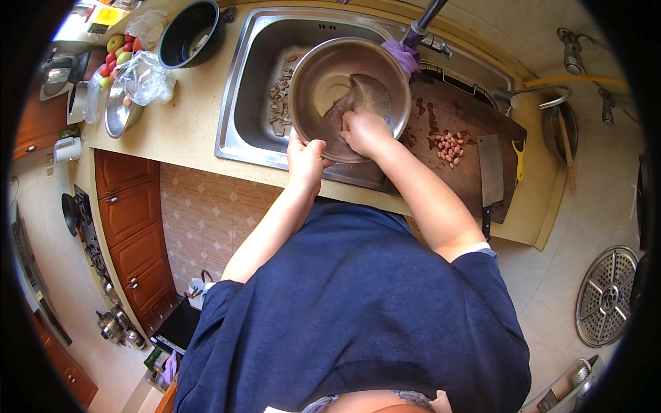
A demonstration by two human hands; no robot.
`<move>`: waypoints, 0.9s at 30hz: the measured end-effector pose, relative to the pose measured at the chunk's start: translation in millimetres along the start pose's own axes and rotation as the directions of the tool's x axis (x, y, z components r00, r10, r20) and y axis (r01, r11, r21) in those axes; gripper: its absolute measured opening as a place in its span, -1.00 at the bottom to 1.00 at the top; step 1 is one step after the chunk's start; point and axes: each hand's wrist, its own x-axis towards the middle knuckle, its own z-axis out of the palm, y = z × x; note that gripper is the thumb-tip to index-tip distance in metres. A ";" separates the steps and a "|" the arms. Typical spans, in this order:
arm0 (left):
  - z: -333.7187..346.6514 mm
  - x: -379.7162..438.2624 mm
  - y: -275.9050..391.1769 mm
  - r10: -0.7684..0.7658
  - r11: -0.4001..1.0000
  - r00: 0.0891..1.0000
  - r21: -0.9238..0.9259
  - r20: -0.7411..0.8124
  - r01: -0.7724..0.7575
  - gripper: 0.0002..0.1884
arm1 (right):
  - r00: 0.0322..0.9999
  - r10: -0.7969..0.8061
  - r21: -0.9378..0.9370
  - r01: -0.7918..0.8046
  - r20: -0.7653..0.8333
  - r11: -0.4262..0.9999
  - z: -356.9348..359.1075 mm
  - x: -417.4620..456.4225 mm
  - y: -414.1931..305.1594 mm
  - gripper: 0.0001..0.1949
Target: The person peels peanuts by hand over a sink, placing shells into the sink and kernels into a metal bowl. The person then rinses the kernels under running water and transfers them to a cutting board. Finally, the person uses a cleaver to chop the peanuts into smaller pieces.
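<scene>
A round stainless steel bowl [316, 77] is held over the right part of the sink, tilted towards me. My left hand [306, 159] grips its near left rim, thumb on top. Inside the bowl, my right hand [365, 133] has its fingers curled down by the near inner wall; whether they hold anything is hidden. Shiny, rippled patches in the bowl look like a little clear water [374, 98]. Peanut shells [281, 98] lie on the bottom of the steel sink [248, 88]. To the right, shelled peanuts [450, 148] rest in a small pile on a wet wooden cutting board [434, 180].
A cleaver [489, 170] and a yellow peeler [519, 160] lie at the board's right side. A purple cloth [403, 58] hangs by the faucet [421, 31]. Left of the sink stand a black basin [178, 46], a steel bowl [117, 111], plastic bags [147, 77] and fruit [114, 57].
</scene>
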 end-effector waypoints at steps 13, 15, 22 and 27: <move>-21.0 17.3 5.2 -0.140 0.988 0.990 -0.070 -0.019 0.138 -0.56 | 0.963 -0.261 0.090 0.255 0.063 0.963 -30.6 -24.5 -23.5 -0.67; -21.7 18.1 6.6 -0.145 0.987 0.989 -0.077 -0.028 0.142 -0.56 | 0.939 -0.339 0.012 0.340 -0.053 0.940 -23.1 -27.1 -21.5 -0.65; -21.9 18.1 5.2 -0.136 0.989 0.989 -0.066 -0.050 0.133 -0.54 | 0.885 -0.404 -0.060 0.402 -0.232 0.914 -11.5 -26.0 -15.3 -0.64; -23.6 19.3 -0.5 -0.108 0.993 0.993 -0.047 -0.051 0.106 -0.49 | 0.895 -0.263 0.023 0.290 -0.360 0.957 -20.6 -23.0 -12.5 -0.62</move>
